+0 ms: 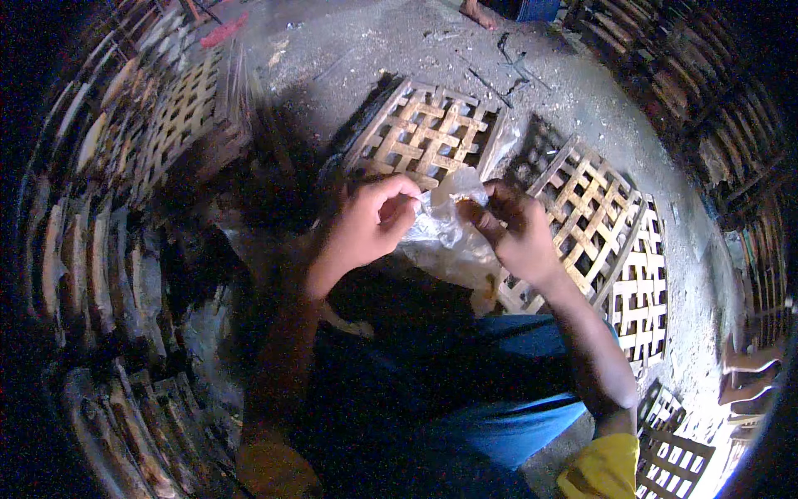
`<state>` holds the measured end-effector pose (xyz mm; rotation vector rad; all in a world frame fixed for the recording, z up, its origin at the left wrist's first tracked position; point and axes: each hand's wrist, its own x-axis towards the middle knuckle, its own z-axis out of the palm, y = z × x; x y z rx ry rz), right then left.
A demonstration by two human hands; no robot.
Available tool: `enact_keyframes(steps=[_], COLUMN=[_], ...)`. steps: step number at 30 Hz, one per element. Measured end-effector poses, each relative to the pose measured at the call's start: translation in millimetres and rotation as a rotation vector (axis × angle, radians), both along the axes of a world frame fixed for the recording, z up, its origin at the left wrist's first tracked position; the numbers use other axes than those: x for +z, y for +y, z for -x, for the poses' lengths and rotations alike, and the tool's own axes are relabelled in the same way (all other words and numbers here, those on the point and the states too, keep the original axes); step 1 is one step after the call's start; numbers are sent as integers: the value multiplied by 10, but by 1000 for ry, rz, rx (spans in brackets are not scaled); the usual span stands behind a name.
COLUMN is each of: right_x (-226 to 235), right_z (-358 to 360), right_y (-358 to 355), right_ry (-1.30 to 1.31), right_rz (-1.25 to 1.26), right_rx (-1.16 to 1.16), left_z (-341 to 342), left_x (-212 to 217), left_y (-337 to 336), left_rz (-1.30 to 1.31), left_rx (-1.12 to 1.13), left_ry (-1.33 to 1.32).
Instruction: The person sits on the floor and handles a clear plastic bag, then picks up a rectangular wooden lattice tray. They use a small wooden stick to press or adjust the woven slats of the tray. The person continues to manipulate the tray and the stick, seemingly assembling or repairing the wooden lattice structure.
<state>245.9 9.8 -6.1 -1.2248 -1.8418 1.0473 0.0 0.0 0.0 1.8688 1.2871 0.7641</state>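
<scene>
Item held: one clear plastic bag [445, 223], crumpled, with a small orange-brown patch near its top edge. We held it in front of our chest, above our lap, between both hands. Its long axis ran roughly up and down in the view, the top edge pointing away from us toward the floor mats and the loose lower end hanging toward our blue trousers [499, 391].

Left hand [366, 224]: fingers curled closed, pinching the bag's left upper edge between thumb and fingertips.

Right hand [515, 233]: fingers likewise closed on the bag's right upper edge, thumb pressed against it.

Surroundings, listed:
- One woven bamboo lattice panel [424, 133] lay flat on the grey concrete floor [399, 41] just beyond our hands.
- A second lattice panel [594, 212] lay tilted to the right of it, partly behind our right hand.
- Further lattice panels [640, 303] overlapped at our right side.
- Another lattice panel [187, 112] leaned at the upper left.
- Stacks of bamboo strips and panels [91, 274] lined the dim left edge; their detail could not be made out.
- A yellow sleeve cuff [603, 466] showed on our right arm.
</scene>
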Motion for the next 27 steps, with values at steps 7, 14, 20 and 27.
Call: enact_keyframes(steps=[7, 14, 20, 27], right_x=[8, 60, -480, -1452], right_z=[-218, -243, -502, -713], right_y=[123, 100, 635, 740], right_ry=[52, 103, -159, -947], right_rz=[39, 111, 178, 19], right_rx=[128, 246, 181, 501], left_z=[-88, -244, -162, -122], left_x=[-228, -243, -223, -194], left_y=[101, 21, 57, 87], left_rz=[-351, -227, -342, -208], left_rx=[-68, -12, 34, 86], left_ry=[-196, -81, -90, -44])
